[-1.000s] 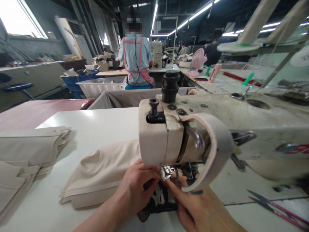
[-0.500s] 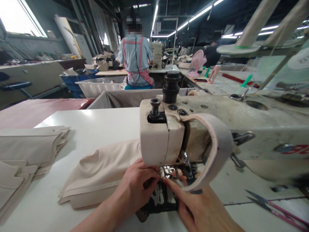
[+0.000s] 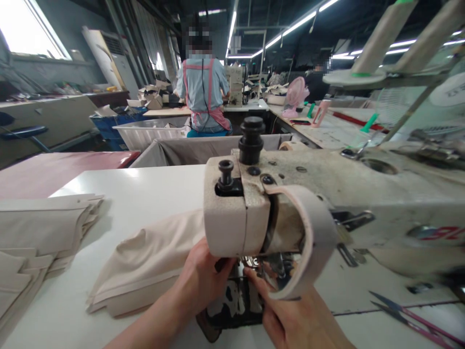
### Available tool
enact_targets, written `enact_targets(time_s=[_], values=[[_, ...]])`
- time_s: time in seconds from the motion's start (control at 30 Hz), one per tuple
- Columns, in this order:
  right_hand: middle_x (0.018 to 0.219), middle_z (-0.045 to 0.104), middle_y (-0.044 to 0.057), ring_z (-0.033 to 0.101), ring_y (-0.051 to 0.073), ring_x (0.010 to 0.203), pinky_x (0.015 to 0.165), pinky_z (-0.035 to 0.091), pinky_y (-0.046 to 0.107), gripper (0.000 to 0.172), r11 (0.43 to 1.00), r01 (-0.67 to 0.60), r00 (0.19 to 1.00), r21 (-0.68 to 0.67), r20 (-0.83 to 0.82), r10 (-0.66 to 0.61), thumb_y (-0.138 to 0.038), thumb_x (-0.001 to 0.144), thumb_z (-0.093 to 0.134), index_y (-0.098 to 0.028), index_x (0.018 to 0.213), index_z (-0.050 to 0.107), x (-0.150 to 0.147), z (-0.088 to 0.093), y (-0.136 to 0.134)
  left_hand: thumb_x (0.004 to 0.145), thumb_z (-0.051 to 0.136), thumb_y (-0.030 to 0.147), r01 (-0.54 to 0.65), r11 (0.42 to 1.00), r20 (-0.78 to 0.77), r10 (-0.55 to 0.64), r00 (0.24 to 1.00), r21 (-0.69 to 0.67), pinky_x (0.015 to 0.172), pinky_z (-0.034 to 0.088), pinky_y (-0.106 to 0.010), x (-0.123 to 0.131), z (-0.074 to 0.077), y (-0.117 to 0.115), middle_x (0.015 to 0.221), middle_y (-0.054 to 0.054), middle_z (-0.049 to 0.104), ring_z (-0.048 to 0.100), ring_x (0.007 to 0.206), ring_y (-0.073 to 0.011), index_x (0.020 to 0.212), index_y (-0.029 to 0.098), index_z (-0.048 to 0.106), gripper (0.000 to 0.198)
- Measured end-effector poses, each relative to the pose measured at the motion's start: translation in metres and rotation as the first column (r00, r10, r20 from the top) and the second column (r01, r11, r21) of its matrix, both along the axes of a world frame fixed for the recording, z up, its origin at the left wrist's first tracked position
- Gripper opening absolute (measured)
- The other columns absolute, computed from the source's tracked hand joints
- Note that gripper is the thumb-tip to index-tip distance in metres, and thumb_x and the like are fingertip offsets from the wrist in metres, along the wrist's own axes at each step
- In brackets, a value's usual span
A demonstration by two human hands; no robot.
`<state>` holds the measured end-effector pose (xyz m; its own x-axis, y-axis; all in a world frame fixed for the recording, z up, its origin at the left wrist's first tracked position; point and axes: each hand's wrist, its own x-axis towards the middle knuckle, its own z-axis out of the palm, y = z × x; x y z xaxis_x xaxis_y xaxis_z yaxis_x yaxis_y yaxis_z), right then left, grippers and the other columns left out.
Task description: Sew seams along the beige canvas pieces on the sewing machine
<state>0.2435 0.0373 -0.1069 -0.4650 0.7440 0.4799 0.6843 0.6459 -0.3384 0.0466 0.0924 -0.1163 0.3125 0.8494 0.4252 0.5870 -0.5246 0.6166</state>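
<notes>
**Two hands meet under the head of a worn sewing machine**

From the left: a stack of flat beige fabric panels [image 3: 39, 232] lies at the edge of the glossy white worktop [image 3: 145, 194], well apart from the work. Nearer the centre, a folded cream fabric piece with a stitched band along its near edge [image 3: 145, 264] runs with its long axis from lower left up to the right, its far end passing behind the head of the scuffed beige industrial sewing machine [image 3: 254, 213]. The left hand [image 3: 203, 281] rests on that end, fingers curled and pinched at the needle area, holding the work just under the machine head. A dark black-and-white patterned piece [image 3: 232, 303] lies directly below and between both hands. The right hand [image 3: 294, 320] comes in from the lower right, its forefinger stretched toward the presser foot [image 3: 254, 261], almost touching the left fingertips; whether it grips anything cannot be told. A curved pale guard strap [image 3: 312, 237] hangs in front of the needle and hides it. Far right, pink-handled thread snips [image 3: 410, 315] lie on the worktop. Beyond, a person in a pink-strapped apron [image 3: 203, 92] sits at another machine.
</notes>
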Motion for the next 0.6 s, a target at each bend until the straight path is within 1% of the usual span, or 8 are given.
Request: enact_targets(time_s=[0.07, 0.13, 0.3, 0.37, 0.43, 0.5, 0.6], values=[[0.104, 0.061, 0.009, 0.052, 0.026, 0.102, 0.09, 0.047, 0.039, 0.039, 1.0, -0.015, 0.999, 0.015, -0.033, 0.015, -0.004, 0.077, 0.045, -0.017, 0.107, 0.065, 0.001, -0.001, -0.002, 0.081, 0.053, 0.02, -0.008, 1.0, 0.005, 0.008, 1.0, -0.004, 0.071, 0.057, -0.033, -0.001, 0.002, 0.005, 0.083, -0.007, 0.073, 0.067, 0.076, -0.0222, 0.079, 0.017, 0.07, 0.018], [0.101, 0.061, 0.009, 0.053, 0.027, 0.103, 0.09, 0.047, 0.04, 0.037, 0.999, -0.021, 0.999, 0.03, -0.044, 0.023, -0.003, 0.078, 0.044, -0.016, 0.106, 0.065, 0.003, -0.002, -0.002, 0.08, 0.053, 0.022, -0.006, 1.0, 0.006, 0.006, 1.0, -0.008, 0.069, 0.057, -0.032, -0.002, 0.005, 0.007, 0.081, -0.006, 0.073, 0.067, 0.073, -0.0218, 0.077, 0.018, 0.07, 0.017], [0.094, 0.062, 0.01, 0.055, 0.028, 0.101, 0.089, 0.049, 0.043, 0.035, 0.997, -0.044, 0.999, 0.066, -0.003, 0.044, -0.002, 0.078, 0.045, -0.015, 0.104, 0.065, 0.005, -0.004, -0.001, 0.079, 0.056, 0.023, 0.005, 1.0, -0.004, -0.005, 1.0, -0.026, 0.071, 0.058, -0.033, -0.005, 0.013, 0.007, 0.079, -0.005, 0.073, 0.067, 0.073, -0.0222, 0.072, 0.019, 0.07, 0.016], [0.097, 0.063, 0.013, 0.054, 0.029, 0.103, 0.089, 0.05, 0.045, 0.036, 0.995, -0.051, 0.999, 0.091, 0.007, 0.05, -0.002, 0.078, 0.045, -0.013, 0.106, 0.064, 0.004, -0.004, -0.002, 0.079, 0.056, 0.023, 0.029, 0.999, -0.004, -0.029, 1.0, -0.034, 0.07, 0.058, -0.032, -0.005, 0.014, 0.008, 0.078, -0.005, 0.074, 0.068, 0.072, -0.022, 0.075, 0.018, 0.071, 0.016], [0.105, 0.062, 0.015, 0.053, 0.031, 0.106, 0.088, 0.05, 0.046, 0.041, 0.996, -0.043, 0.999, 0.084, -0.005, 0.043, -0.002, 0.077, 0.045, -0.012, 0.112, 0.062, 0.003, -0.004, -0.004, 0.079, 0.055, 0.022, 0.071, 0.997, 0.001, -0.071, 0.998, -0.04, 0.069, 0.058, -0.031, -0.006, 0.014, 0.009, 0.078, -0.005, 0.074, 0.068, 0.071, -0.0213, 0.079, 0.018, 0.072, 0.018], [0.112, 0.06, 0.017, 0.053, 0.031, 0.108, 0.088, 0.051, 0.046, 0.045, 0.999, -0.02, 1.0, 0.046, -0.019, 0.021, -0.002, 0.076, 0.045, -0.012, 0.117, 0.06, 0.001, -0.004, -0.005, 0.079, 0.056, 0.022, 0.11, 0.993, 0.005, -0.11, 0.994, -0.047, 0.07, 0.058, -0.03, -0.007, 0.013, 0.011, 0.079, -0.004, 0.074, 0.068, 0.073, -0.0208, 0.083, 0.018, 0.073, 0.018], [0.115, 0.059, 0.016, 0.053, 0.031, 0.108, 0.087, 0.051, 0.046, 0.046, 1.0, 0.001, 1.0, -0.008, -0.025, -0.001, -0.002, 0.076, 0.046, -0.014, 0.118, 0.06, 0.001, -0.006, -0.008, 0.077, 0.058, 0.02, 0.136, 0.988, 0.001, -0.136, 0.991, -0.071, 0.074, 0.057, -0.029, -0.012, 0.011, 0.012, 0.083, -0.004, 0.075, 0.069, 0.078, -0.0204, 0.084, 0.018, 0.072, 0.016]])
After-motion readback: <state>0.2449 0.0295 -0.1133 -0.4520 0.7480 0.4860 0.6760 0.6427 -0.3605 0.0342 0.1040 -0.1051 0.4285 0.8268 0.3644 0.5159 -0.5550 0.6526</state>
